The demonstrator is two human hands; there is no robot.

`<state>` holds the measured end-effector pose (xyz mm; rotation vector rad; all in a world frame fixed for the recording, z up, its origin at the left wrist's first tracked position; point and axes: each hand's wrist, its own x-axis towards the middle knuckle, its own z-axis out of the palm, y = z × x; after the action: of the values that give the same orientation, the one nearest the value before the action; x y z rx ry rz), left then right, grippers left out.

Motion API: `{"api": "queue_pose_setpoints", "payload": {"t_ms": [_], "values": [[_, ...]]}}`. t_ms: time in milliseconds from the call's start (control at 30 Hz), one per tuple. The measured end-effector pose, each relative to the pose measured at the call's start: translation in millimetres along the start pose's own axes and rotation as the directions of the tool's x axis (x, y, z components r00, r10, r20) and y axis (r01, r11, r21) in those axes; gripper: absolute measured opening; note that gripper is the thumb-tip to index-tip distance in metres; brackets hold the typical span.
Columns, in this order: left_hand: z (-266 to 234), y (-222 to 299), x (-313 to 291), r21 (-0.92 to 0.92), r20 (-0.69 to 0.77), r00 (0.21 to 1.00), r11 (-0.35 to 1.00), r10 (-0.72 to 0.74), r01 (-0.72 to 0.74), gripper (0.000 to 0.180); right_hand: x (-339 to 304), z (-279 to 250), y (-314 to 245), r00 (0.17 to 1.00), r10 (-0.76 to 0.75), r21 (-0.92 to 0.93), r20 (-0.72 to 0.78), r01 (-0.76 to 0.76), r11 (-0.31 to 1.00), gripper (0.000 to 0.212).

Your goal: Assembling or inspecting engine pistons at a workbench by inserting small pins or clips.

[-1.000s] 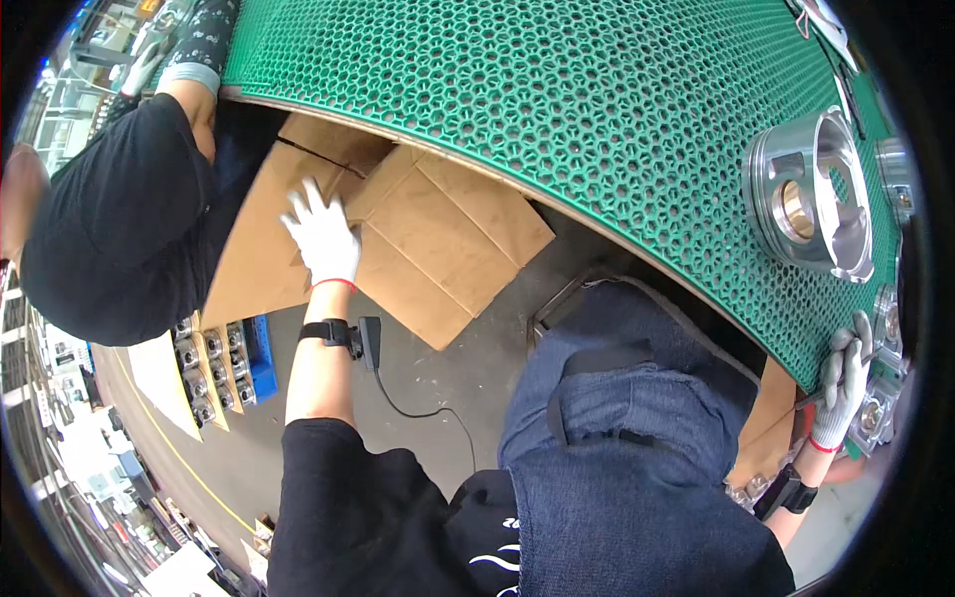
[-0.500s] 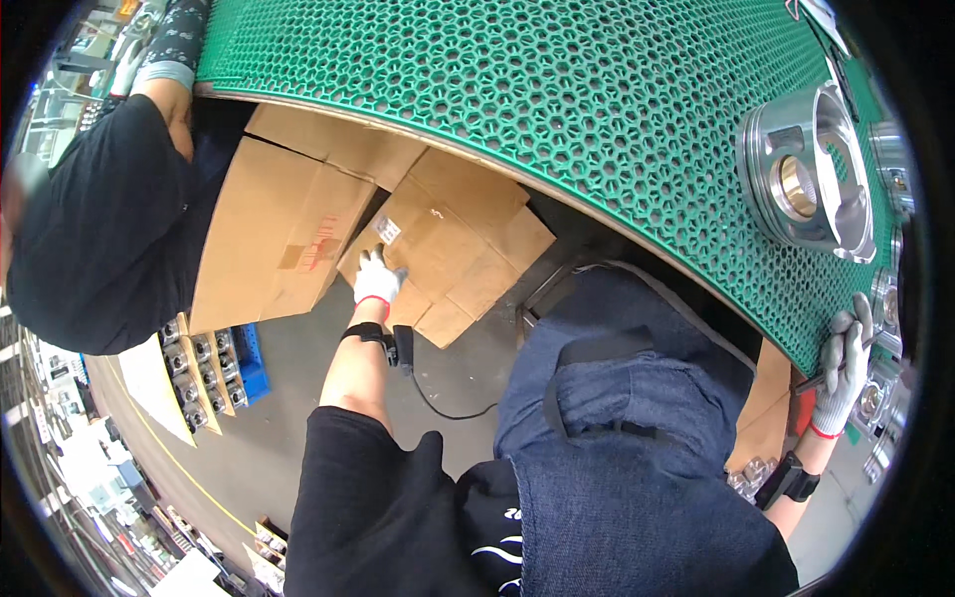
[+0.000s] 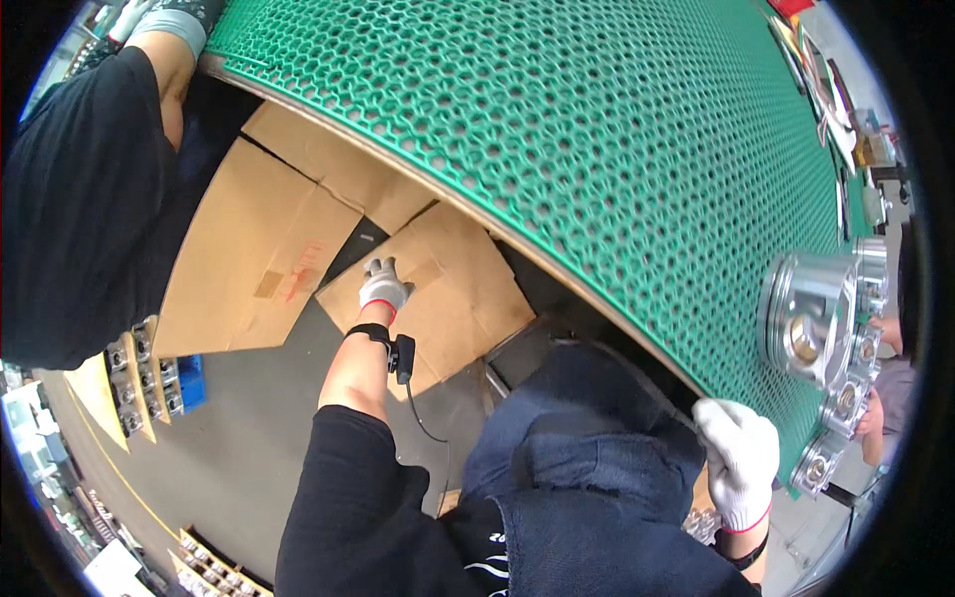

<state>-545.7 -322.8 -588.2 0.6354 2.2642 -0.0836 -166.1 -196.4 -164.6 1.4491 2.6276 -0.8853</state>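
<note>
My left hand, in a white glove with a red cuff, reaches down with fingers spread over a brown cardboard piece with a tape strip. Whether the fingertips press on it is hard to tell. A larger cardboard box side with red marks leans just left of it. My right hand, also gloved, is closed beside the green mat's front edge. A thin grey end seems to stick out past its fingers, but what it holds is hidden. Beyond that hand, a shiny metal piston stands on the green mat.
More pistons line the mat's right end, with a person's hand beside them. Another person's dark sleeve fills the left. Below it are a blue bin and divided trays of metal parts. A cable hangs from my left wrist.
My right hand has come left and nearer me, away from the pistons, and its fingers have closed up. The cardboard under my left hand now shows a tape strip instead of a white label.
</note>
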Motion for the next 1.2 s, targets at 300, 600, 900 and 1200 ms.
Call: {"api": "queue_pose_setpoints", "payload": {"t_ms": [300,600,900,1200], "values": [[41.8,2.0,109.2,0.012,0.005,0.993,0.993,0.114,-0.114,0.073,52.9,-10.8,-11.6,0.933,-0.359,-0.318,0.024,0.348,0.882,0.014],[59.5,25.3,145.6,0.208,0.099,0.987,0.967,0.128,-0.146,0.069,58.3,-27.3,-2.6,0.888,-0.136,-0.204,0.44,0.246,0.948,0.018],[62.8,28.8,157.2,0.272,0.119,0.984,0.949,0.133,-0.161,0.066,58.4,-26.5,-5.8,0.923,-0.157,-0.231,0.351,0.247,0.941,0.017],[66.1,23.0,154.4,0.293,0.121,0.983,0.942,0.136,-0.166,0.062,59.5,-30.4,-4.1,0.903,-0.162,-0.245,0.397,0.275,0.93,0.019]]}}
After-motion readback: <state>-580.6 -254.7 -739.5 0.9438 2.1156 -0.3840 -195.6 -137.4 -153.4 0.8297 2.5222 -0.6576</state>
